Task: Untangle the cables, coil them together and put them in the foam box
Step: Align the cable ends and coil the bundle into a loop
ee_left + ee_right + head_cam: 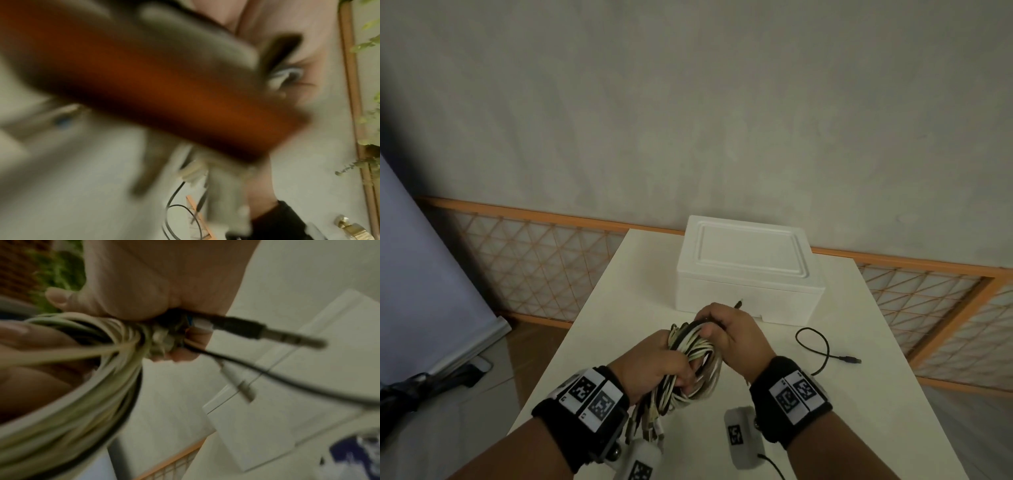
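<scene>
Cables [690,356]: white and black, bunched in a coil above the table [859,404], at 6 o'clock from the foam box [748,274]. Left hand [654,366] curls round the coil's near side, likely anchoring it; right hand [732,337] clamps the far side, seemingly to gather loops. Coil's long axis runs 7 to 1. Jack plug [273,334] pokes out toward 12, at the box. Black tail [822,353] trails on the table at 3. Lid on.

White desk [808,394] carries a closed white foam box [748,274] at its far edge and a loose black cable [822,349] lying just right of centre, apart from the box.
</scene>
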`<action>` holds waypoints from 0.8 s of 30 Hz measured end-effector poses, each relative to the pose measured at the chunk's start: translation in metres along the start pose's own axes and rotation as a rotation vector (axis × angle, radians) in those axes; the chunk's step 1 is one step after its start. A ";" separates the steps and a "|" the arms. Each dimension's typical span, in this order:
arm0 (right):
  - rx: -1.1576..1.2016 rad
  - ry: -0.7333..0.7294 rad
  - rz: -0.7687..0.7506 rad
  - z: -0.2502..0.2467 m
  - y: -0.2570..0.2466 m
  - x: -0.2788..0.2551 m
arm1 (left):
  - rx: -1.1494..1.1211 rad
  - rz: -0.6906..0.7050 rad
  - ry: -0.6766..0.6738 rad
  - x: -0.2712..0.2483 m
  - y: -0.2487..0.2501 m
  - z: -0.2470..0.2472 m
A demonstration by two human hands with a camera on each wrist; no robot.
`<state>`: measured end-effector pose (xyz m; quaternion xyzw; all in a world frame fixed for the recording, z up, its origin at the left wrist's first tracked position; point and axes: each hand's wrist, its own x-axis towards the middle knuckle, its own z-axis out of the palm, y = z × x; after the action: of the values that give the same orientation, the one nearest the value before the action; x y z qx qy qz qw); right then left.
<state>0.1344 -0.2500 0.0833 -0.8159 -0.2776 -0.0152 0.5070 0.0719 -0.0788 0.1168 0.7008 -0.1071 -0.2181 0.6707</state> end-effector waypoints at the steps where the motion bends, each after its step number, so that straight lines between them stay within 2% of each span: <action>1: -0.099 -0.034 0.000 -0.003 0.004 -0.002 | 0.012 -0.003 0.023 0.000 -0.001 -0.003; 2: -0.173 -0.062 0.038 -0.008 0.011 -0.005 | 0.009 -0.003 0.048 0.001 -0.002 -0.008; 5: -0.275 -0.219 0.353 -0.032 0.028 -0.017 | -0.037 -0.032 0.165 0.002 -0.003 -0.023; 7: -0.417 -0.300 0.461 -0.043 0.031 -0.023 | -0.024 -0.069 0.230 0.005 -0.007 -0.028; 8: -0.461 -0.230 0.443 -0.044 0.026 -0.023 | -0.024 -0.084 0.252 0.006 -0.009 -0.032; 9: -0.471 -0.097 0.372 -0.042 0.016 -0.023 | -0.017 -0.107 0.254 0.007 -0.014 -0.035; 11: -0.470 0.137 0.069 -0.029 -0.011 -0.020 | 0.040 -0.110 0.218 0.008 -0.018 -0.036; 12: -0.530 0.187 -0.115 -0.020 -0.023 -0.017 | 0.081 -0.109 0.202 0.017 -0.018 -0.024; 13: -0.594 0.179 -0.280 -0.010 -0.035 -0.016 | 0.078 -0.079 0.205 0.019 -0.012 -0.013; 15: -0.714 0.021 -0.485 0.005 -0.047 -0.014 | -0.061 0.156 0.179 0.029 -0.008 0.009; 16: -0.754 -0.078 -0.511 0.008 -0.047 -0.014 | -0.091 0.224 0.185 0.036 -0.011 0.013; 18: -0.799 -0.217 -0.434 0.004 -0.039 -0.012 | 0.206 0.050 0.186 0.030 -0.007 0.000; 19: -0.828 -0.228 -0.376 0.000 -0.031 -0.011 | 0.323 -0.070 0.171 0.026 -0.009 -0.010; 20: -0.849 -0.218 -0.316 -0.004 -0.025 -0.010 | 0.361 -0.114 0.160 0.024 -0.014 -0.019; 22: -0.873 -0.195 -0.225 -0.010 -0.018 -0.009 | 0.368 -0.123 0.071 0.020 -0.014 -0.022; 24: -0.829 -0.221 -0.083 -0.012 -0.018 -0.006 | 0.403 -0.090 0.037 0.018 -0.008 -0.018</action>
<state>0.1246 -0.2568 0.1018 -0.9355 -0.3331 -0.0585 0.1025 0.0942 -0.0701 0.1060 0.8288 -0.1051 -0.2092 0.5081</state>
